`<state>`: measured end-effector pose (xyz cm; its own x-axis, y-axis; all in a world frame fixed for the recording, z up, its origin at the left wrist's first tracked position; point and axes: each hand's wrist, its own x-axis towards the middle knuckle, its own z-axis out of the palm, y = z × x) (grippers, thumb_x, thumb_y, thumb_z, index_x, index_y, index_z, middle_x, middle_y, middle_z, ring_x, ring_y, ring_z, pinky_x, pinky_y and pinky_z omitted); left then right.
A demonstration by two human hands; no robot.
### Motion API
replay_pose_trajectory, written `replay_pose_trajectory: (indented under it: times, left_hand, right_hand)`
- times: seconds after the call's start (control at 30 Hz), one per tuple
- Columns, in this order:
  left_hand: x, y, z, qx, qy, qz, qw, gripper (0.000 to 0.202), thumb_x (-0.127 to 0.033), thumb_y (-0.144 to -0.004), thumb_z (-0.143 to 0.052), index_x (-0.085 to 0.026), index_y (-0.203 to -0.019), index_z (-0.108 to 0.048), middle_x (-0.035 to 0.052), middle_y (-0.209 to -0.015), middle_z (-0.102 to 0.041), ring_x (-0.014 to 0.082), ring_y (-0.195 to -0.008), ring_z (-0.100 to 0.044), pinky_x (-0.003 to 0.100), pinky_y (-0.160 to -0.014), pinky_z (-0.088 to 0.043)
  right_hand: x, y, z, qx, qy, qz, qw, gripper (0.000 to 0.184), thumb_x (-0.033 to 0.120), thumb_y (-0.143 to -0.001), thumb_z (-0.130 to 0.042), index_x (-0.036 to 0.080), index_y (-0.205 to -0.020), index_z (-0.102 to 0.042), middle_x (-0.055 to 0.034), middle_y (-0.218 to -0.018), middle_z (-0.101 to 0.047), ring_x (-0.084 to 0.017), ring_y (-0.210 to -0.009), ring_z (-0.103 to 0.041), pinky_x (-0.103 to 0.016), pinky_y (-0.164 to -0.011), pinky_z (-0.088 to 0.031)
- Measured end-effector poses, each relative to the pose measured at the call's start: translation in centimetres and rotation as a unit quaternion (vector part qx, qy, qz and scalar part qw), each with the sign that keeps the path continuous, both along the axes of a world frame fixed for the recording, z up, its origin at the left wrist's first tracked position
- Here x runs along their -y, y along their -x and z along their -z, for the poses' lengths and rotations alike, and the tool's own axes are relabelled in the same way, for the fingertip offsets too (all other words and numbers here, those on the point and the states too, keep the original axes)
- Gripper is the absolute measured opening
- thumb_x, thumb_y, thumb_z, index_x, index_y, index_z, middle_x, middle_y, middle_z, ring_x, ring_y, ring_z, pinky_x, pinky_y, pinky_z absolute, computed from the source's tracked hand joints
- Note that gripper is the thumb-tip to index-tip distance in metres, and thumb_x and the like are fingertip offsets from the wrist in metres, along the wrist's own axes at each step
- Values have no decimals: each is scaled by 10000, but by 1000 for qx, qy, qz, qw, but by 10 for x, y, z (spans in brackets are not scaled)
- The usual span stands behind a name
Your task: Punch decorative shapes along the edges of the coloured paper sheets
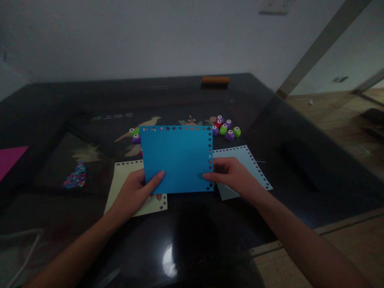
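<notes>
A blue paper sheet (177, 158) with punched holes along its top and right edges is held up above the dark table (60, 108). My left hand (136, 192) grips its lower left corner, thumb on the front. My right hand (232, 176) pinches its lower right edge. Beneath lie a pale yellow punched sheet (124, 176) on the left and a light blue punched sheet (249, 160) on the right.
Several small green, purple and red paper punches (225, 127) cluster behind the sheet, with two more (135, 135) at its left. A heap of paper confetti (75, 177) and a pink sheet (10, 158) lie at the left. An orange object (215, 79) sits at the far edge.
</notes>
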<state>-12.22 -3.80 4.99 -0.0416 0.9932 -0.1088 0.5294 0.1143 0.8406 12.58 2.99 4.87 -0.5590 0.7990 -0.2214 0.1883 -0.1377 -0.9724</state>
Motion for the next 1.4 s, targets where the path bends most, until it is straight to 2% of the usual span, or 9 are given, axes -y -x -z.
replay_pose_trajectory:
  times: [0.17,0.47,0.53,0.7,0.93,1.07,1.2,1.33,1.4]
  left_hand:
    - [2,-6,-1,8,4,36,999,390,-458,-821,-483,-215,-520,-534,-13,-449,-609,143,-433,-545,248,-484,-440]
    - [5,-6,5,42,2,62,997,372,-440,-856,-465,-208,-576,-544,-5,-505,-639,143,-489,-569,241,-523,-445]
    - [4,-5,4,47,-3,72,996,380,-445,-874,-448,-206,-597,-549,-5,-520,-645,143,-500,-565,242,-530,-438]
    - [-1,0,5,49,-39,100,993,422,-432,-931,-387,-189,-670,-613,-6,-540,-637,133,-532,-542,239,-568,-419]
    - [-10,11,11,78,-66,64,993,325,-393,-931,-421,-160,-862,-638,24,-714,-693,124,-550,-606,242,-562,-463]
    - [-15,17,8,32,-98,38,994,293,-366,-919,-442,-163,-858,-643,19,-700,-688,125,-573,-613,243,-592,-475]
    - [-20,27,5,-26,-132,-7,991,297,-398,-901,-459,-174,-844,-647,22,-720,-692,146,-634,-632,257,-633,-491]
    - [-29,48,8,-154,-155,-62,974,308,-423,-891,-457,-183,-954,-640,60,-919,-709,188,-794,-654,299,-743,-502]
    - [-36,60,14,-218,-148,-73,962,344,-410,-870,-472,-153,-1049,-614,103,-1014,-680,211,-828,-645,319,-726,-501]
  right_hand:
    - [0,0,3,-2,48,-28,998,210,389,-659,-767,203,-738,-710,-23,-772,-716,-199,-772,-666,-361,-768,-532]
    - [-4,-2,8,32,58,-38,997,213,407,-646,-770,208,-706,-723,-29,-786,-741,-206,-755,-684,-371,-778,-547]
    - [-5,-3,7,42,46,-27,998,214,412,-645,-769,207,-683,-719,-32,-761,-739,-204,-731,-681,-362,-752,-548]
    - [-13,-11,5,50,21,26,998,223,391,-640,-772,208,-761,-731,-40,-813,-751,-196,-724,-688,-356,-734,-550]
    - [-26,-21,5,45,-31,113,992,227,378,-609,-780,220,-763,-731,-47,-819,-760,-220,-729,-700,-395,-728,-568]
    - [-29,-23,5,56,-51,144,987,196,340,-623,-768,210,-767,-736,-58,-793,-756,-232,-713,-699,-417,-722,-568]
    - [-29,-23,7,47,-58,145,987,223,346,-632,-760,189,-789,-737,-68,-802,-756,-237,-703,-697,-426,-716,-566]
    - [-27,-21,6,53,-69,134,987,211,350,-648,-752,178,-768,-729,-72,-776,-750,-233,-686,-692,-418,-704,-560]
    - [-25,-19,6,54,-69,131,987,198,344,-649,-756,179,-753,-724,-73,-787,-749,-233,-702,-693,-414,-708,-560]
